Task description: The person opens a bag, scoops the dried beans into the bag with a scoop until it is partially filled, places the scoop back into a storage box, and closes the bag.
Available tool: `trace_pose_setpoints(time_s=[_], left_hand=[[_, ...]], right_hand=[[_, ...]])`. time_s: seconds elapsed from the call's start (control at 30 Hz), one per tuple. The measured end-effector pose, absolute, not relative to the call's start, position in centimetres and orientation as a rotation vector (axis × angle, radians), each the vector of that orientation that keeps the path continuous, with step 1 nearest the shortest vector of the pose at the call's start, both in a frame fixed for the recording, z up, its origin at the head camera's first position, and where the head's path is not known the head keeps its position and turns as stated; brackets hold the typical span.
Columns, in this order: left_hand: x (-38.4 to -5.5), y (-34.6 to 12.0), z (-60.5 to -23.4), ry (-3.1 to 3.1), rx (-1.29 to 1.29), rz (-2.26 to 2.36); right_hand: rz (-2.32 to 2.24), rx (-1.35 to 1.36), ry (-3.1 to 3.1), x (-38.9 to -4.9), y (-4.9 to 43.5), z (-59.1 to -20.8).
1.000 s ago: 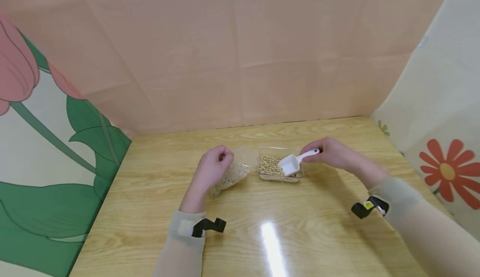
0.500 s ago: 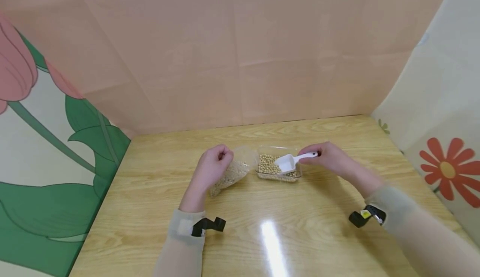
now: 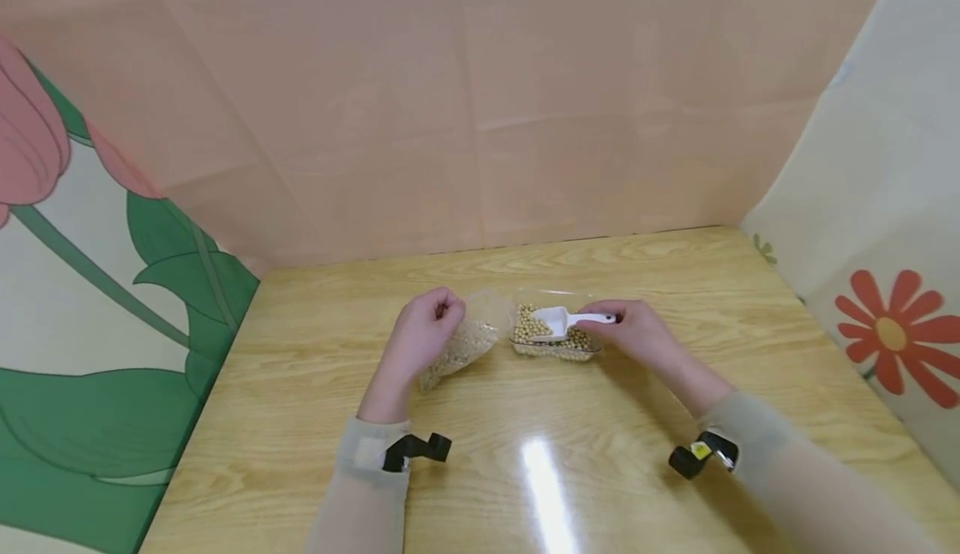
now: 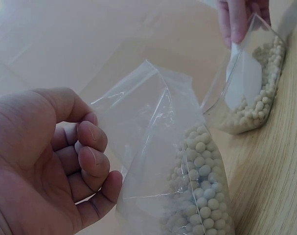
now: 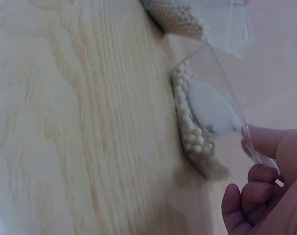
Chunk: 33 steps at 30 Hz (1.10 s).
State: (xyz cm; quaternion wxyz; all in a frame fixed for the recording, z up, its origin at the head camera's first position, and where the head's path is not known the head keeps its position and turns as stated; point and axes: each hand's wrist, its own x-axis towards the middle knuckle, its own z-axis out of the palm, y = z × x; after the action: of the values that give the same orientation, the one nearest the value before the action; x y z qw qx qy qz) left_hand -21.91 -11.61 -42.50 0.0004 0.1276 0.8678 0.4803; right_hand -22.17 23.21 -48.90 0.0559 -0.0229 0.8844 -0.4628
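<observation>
My left hand (image 3: pixel 426 331) pinches the upper edge of a clear plastic bag (image 4: pixel 138 122) between thumb and fingertips. Small round cream-coloured balls (image 4: pixel 207 186) fill the bag's lower part, which slants down to the table. To its right stands a clear rectangular container (image 3: pixel 557 354) holding similar balls. My right hand (image 3: pixel 637 333) pinches the handle of a white scoop (image 3: pixel 552 321) over the container's right side. The scoop's bowl is inside, down among the balls, its mouth toward the left. In the right wrist view the scoop (image 5: pixel 212 110) shows through the container's clear wall.
The wood-grain table (image 3: pixel 300 421) reaches back to a pink sheet (image 3: pixel 480 121) behind. Flower-printed panels stand on the left (image 3: pixel 82 304) and right (image 3: pixel 862 204). A bright light reflection lies on the table in front of the container.
My right hand has moved left with the scoop, whose bowl has slid from the container's right part toward its middle. The left hand and bag have stayed nearly still.
</observation>
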Motion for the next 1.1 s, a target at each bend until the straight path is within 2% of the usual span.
trace_pose_setpoints(time_s=[0.27,0.67,1.1], left_hand=[[-21.9,-11.5,-42.6,2.725,0.397,1.517],[-21.9,-11.6,-42.8,2.731,0.384,1.496],[-22.1,-11.7,-42.8,2.739,0.391,1.497]], right_hand=[[-1.454,-0.089,2.682,-22.6,23.3,-49.7],[-1.377,-0.252,2.668,-25.5,26.5,-49.0],[-1.456,-0.183,2.553,-26.6,27.1,-49.6]])
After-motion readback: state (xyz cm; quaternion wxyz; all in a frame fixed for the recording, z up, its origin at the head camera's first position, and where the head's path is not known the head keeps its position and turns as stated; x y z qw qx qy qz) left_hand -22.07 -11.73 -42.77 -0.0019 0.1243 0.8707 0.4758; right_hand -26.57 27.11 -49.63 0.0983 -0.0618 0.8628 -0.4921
